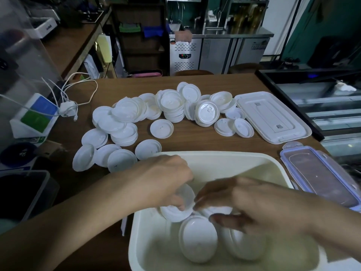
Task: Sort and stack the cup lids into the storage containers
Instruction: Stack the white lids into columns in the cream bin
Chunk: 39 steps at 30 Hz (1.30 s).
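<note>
Left hand [166, 178]: grip clasps lid [175, 213] inside bin [214, 159], by its left wall. Right hand [254, 208] alongside, above stacks [197, 239]; grip blurred, cannot tell. Best practice: level rim, nest onto matching stack. Loose lids [172, 106] on worktop [214, 141] beyond bin.

no writing can be read anywhere. a dark logo on the white plastic box [46, 27] at the far left is too blurred to make out. the white slanted stand with blue and green panels [37, 116] carries print too small to tell, as does the pale sticker on the steel fridge door [258, 45].
</note>
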Available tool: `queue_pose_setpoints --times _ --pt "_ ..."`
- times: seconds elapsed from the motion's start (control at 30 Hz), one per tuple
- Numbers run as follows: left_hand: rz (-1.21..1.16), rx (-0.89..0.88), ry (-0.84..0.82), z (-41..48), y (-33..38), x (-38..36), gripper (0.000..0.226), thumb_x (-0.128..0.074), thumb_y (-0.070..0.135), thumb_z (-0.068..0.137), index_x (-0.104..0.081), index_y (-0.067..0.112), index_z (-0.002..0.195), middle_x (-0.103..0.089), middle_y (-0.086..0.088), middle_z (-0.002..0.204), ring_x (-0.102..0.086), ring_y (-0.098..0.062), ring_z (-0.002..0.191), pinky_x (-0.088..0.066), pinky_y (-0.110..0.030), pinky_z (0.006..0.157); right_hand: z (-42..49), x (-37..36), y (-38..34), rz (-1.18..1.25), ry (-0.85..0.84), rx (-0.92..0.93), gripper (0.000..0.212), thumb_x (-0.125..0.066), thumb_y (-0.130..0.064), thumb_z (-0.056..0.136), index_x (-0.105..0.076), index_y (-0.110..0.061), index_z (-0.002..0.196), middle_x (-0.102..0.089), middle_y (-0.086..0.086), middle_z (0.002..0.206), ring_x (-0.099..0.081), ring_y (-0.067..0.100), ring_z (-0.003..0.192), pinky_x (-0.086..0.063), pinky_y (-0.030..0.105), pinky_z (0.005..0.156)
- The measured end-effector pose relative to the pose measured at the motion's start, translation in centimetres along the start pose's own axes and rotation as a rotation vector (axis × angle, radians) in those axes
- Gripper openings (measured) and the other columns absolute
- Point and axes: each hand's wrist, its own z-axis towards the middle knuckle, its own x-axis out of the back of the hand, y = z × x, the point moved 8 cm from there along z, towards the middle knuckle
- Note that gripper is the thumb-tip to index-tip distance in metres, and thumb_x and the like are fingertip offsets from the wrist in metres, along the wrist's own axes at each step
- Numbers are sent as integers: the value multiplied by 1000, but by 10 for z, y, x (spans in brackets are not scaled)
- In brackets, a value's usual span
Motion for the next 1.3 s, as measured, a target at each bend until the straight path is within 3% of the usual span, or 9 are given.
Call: queue_pose_setpoints --times 0.17,0.27,0.47,0.6,0.77,0.87,1.1,1.2,1.3 --pt "-268 -37 178 -11 -17 33 41 -79 55 85 -69 36 120 -56 20 97 -57 2 95 -54 -30 81 8 38 17 -6 130 -68 34 -71 -38 96 -66 -35 129 -64 -23 121 -62 -3 106 -49 16 85" --pt "-440 -105 356 -21 -31 59 37 -85 46 83 -76 34 117 -66 18 96 -66 -2 91 -53 -17 75 13 65 29 14 238 -99 31 -75 -37 93 -70 -34 124 -67 -23 112 -65 6 98 -50 17 76" --pt "-511 10 629 -17 -95 76 29 -87 35 81 -79 32 109 -72 14 90 -70 -9 81 -57 -25 71 41 101 81 82 385 -188 23 -79 -28 88 -74 -32 110 -71 -15 100 -67 12 89 -49 17 69" --pt "-431 176 532 6 -142 43 46 -86 41 82 -72 31 125 -69 16 100 -67 -2 87 -58 -28 81 82 100 122 41 342 -222 29 -82 -20 85 -74 -29 112 -68 -20 100 -64 3 92 -45 9 73" --pt "-278 313 315 24 -175 -5 70 -78 71 71 -60 42 132 -60 20 117 -57 -6 110 -52 -33 95 146 79 157 -120 163 -217 41 -83 -29 84 -71 -23 123 -68 -6 112 -63 10 99 -52 27 87" --pt "-285 319 209 33 -180 -24 79 -82 67 70 -55 38 138 -58 10 135 -55 -17 123 -45 -32 102 176 62 168 -162 79 -173 43 -81 -28 85 -69 -22 126 -63 -4 119 -61 15 107 -52 32 93" --pt "-151 304 220 34 -178 -36 71 -68 70 72 -57 33 131 -62 9 125 -62 -20 112 -54 -41 94 217 34 177 -303 65 -30 39 -76 -32 90 -68 -18 125 -59 0 129 -53 20 122 -39 23 86" --pt "-165 331 193 38 -181 -45 65 -71 67 73 -60 31 126 -62 8 121 -62 -19 108 -54 -40 92 224 26 173 -344 38 50 28 -76 -29 90 -74 -15 114 -66 4 128 -58 26 119 -47 35 98" --pt "-190 313 243 40 -181 -45 66 -77 63 75 -58 29 129 -61 9 123 -62 -18 110 -51 -34 90 224 26 170 -360 100 126 15 -76 -21 89 -77 -14 102 -73 5 115 -65 29 107 -54 44 90"
